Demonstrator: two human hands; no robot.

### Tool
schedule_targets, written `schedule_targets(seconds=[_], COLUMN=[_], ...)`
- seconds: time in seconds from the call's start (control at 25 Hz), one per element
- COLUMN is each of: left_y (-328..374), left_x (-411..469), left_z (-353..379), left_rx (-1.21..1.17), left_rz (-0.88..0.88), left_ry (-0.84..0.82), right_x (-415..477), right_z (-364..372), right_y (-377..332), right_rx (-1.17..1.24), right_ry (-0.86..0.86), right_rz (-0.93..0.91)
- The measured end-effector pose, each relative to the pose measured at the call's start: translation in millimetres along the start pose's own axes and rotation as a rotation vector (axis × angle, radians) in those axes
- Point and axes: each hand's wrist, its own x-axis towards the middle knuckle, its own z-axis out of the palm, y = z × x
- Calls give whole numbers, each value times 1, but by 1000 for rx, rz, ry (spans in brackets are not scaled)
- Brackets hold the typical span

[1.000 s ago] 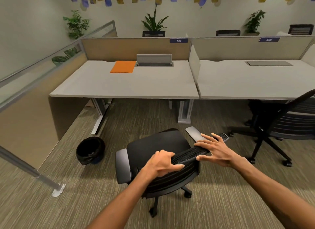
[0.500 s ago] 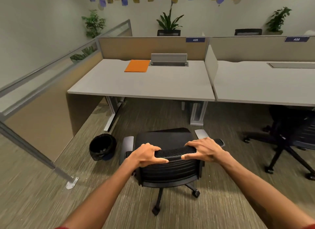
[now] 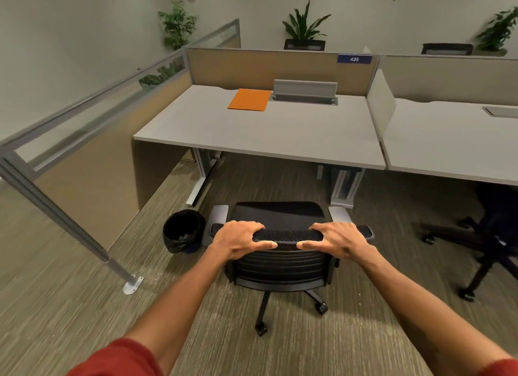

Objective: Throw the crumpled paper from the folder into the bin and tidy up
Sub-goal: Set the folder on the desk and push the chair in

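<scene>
Head view: left hand [image 3: 238, 239] and right hand [image 3: 337, 239], each grip wrapped on chair back [image 3: 283, 259], orange folder [image 3: 249, 99] well beyond.

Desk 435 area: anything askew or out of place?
Nothing stands out. The orange folder lies closed and flat on the desk, and the bin stands upright beside the chair both hands hold.

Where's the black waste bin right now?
In the head view, the round black waste bin stands on the carpet at left, beside the black mesh office chair and near the front left corner of the grey desk.
</scene>
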Motion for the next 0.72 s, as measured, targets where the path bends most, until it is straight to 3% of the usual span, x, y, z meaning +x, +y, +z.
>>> schedule_targets(seconds=[0.52,0.72], left_y=[-91,-136], left_x=[64,99], left_z=[-12,-31], left_rx=[12,-9], left_rz=[47,71], left_ry=[-20,-99], right_x=[92,138], right_z=[-1,-10], right_y=[-23,-39], right_rx=[-15,-15], right_ry=[58,67], right_rz=[23,57])
